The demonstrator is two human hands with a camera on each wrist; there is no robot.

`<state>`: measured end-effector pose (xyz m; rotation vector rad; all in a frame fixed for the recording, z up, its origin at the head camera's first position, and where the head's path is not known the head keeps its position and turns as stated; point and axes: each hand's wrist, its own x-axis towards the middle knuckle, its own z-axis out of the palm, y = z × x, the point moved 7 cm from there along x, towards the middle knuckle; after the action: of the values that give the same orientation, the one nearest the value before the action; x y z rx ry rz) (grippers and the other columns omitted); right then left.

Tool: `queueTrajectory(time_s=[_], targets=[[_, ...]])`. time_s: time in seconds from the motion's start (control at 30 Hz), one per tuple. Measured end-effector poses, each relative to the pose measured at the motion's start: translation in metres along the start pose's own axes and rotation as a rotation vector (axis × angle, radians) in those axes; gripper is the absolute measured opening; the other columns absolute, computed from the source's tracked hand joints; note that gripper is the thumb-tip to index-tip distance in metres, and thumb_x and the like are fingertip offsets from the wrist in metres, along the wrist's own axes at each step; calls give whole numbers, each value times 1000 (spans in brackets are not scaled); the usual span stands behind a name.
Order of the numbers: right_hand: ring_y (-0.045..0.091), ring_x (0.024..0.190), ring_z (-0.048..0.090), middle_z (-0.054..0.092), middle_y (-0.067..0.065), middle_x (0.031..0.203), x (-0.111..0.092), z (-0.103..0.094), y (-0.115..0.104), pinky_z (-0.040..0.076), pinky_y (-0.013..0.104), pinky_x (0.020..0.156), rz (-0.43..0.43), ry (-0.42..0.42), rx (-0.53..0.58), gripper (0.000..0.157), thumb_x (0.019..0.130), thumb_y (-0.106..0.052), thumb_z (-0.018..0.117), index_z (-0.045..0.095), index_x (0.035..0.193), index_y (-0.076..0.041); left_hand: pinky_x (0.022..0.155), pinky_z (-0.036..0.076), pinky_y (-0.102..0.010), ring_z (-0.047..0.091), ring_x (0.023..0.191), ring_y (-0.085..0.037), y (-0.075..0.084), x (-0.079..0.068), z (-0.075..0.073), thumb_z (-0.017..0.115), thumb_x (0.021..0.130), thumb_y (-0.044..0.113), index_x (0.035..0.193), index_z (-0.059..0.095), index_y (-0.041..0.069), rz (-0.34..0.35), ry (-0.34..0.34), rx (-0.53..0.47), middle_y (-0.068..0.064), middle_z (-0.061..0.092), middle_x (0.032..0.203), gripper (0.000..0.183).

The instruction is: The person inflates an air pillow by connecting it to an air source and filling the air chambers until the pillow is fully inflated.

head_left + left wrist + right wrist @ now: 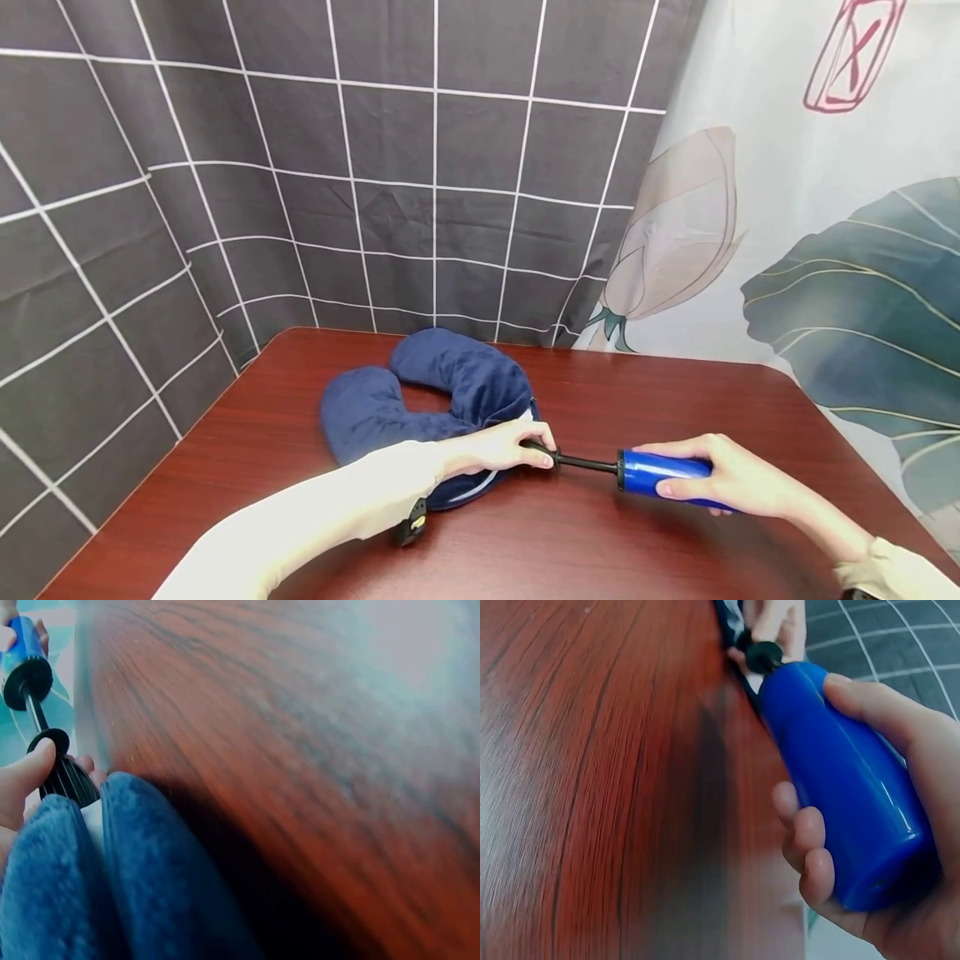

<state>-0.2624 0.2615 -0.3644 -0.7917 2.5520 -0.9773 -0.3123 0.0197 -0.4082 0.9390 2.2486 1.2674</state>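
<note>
A hand pump lies level over the table, its blue barrel [663, 475] gripped by my right hand [738, 479] with fingers curled round it. From the barrel a thin black rod [590, 464] reaches left to a ribbed black end piece [66, 778]. My left hand [498, 447] pinches that end piece between thumb and fingers. Beside the left hand lies a dark blue, plush U-shaped neck pillow [367, 408]. Its cover is parted at the right end, where some white [528, 414] shows. Whether the end piece touches the pillow's inside is hidden by the left hand.
The red-brown wooden table [570, 542] spans the front. Behind it hang a dark grid-patterned curtain [390, 133] and a pale cloth with a printed flower [682, 225]. A black strap device [412, 523] sits at the left wrist.
</note>
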Motion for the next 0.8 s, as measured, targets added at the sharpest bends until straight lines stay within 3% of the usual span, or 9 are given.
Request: queueTrajectory(time_s=[0.23,0.43,0.57,0.8], targets=[[7,70,65,72,6,109,32,16,-11,52,32,46,11,16,-29,46,90,-35,71,62,133,-21,79,39,-15,51,78,1,-1,1,0,68,91,11,97,64,2,2,13,-21,-2,64,87,11],[9,57,62,72,5,106,55,33,-19,51,32,45,3,25,-58,46,89,-42,71,64,131,-25,80,39,-15,51,80,1,-1,1,0,67,91,10,97,63,1,-1,18,-39,-6,66,92,12],[10,52,61,71,7,107,58,38,-20,51,32,45,18,26,-63,48,88,-44,71,64,132,-24,83,40,-15,53,83,1,-1,1,0,67,91,10,98,63,2,-5,9,-35,-10,69,98,12],[7,86,64,72,6,115,43,27,-21,54,26,57,-28,41,-141,52,87,-45,71,62,134,-24,80,39,-16,51,80,0,0,2,-1,67,92,14,99,64,5,-24,-11,20,0,63,88,12]])
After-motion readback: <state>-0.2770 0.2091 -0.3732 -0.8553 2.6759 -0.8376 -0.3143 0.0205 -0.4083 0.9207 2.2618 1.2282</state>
